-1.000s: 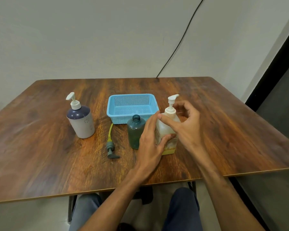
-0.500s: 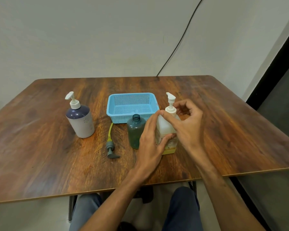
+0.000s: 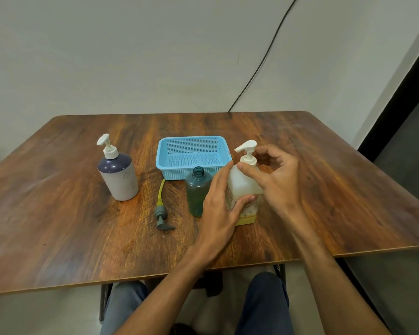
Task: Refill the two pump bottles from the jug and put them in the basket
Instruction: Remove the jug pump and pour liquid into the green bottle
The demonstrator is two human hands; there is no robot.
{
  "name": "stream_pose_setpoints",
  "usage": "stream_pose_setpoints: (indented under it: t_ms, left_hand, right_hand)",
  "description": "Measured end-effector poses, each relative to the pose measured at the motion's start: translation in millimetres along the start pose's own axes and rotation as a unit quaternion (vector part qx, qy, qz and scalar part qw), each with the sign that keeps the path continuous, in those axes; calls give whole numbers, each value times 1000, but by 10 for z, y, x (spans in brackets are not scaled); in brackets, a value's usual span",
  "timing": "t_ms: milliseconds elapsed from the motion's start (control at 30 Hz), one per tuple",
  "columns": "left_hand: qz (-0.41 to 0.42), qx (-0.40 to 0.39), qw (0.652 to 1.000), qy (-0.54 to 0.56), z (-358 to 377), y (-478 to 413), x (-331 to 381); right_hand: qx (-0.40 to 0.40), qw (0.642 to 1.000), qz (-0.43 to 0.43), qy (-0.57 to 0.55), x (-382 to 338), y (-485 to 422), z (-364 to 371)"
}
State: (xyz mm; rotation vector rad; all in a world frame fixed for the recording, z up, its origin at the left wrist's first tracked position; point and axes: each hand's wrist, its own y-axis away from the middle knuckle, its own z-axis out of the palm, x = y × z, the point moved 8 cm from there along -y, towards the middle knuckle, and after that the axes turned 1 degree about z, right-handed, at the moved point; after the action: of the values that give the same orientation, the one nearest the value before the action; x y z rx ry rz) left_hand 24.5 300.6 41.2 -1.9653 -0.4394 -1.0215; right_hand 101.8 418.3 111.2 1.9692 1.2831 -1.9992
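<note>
A translucent white pump bottle [image 3: 240,184] with yellow liquid at its bottom stands upright on the wooden table [image 3: 58,213]. My left hand [image 3: 218,209] wraps its body from the left. My right hand [image 3: 276,180] pinches the collar of its white pump [image 3: 246,151] with thumb and fingers. Just left of it stands a green bottle [image 3: 197,192], open at the neck. Its grey pump with a yellow tube [image 3: 161,211] lies flat on the table. A blue mesh basket [image 3: 192,153] sits behind, holding nothing. A grey-and-navy pump bottle [image 3: 117,175] stands far left.
A black cable [image 3: 259,66] runs down the wall to the table's back edge. The table's front edge lies close to my knees [image 3: 264,301]. A dark doorway [image 3: 409,131] is at the right.
The white pump's nozzle has turned from pointing right to pointing left under my right hand. My left hand stays on the bottle's body.
</note>
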Motion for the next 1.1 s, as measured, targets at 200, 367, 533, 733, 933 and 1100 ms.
stream_pose_setpoints:
  t_ms: [200, 367, 533, 733, 933, 1100]
  left_hand:
    - [7, 0, 1000, 0, 1, 6, -8]
    - [3, 0, 1000, -1, 2, -2, -7]
    - [0, -1, 1000, -1, 10, 9, -21]
    - [0, 1, 1000, 1, 5, 2, -5]
    - [-12, -3, 1000, 5, 13, 4, -37]
    - [-17, -3, 1000, 12, 18, 14, -53]
  right_hand:
    - [-1, 999, -25, 44, -1, 53, 26]
    - [-15, 1000, -11, 22, 36, 3, -4]
    - [-53, 998, 4, -16, 15, 39, 31]
    - [25, 998, -34, 49, -92, 34, -19]
    - [2, 997, -2, -72, -86, -71, -107]
    - [21, 995, -12, -101, -237, -116, -229]
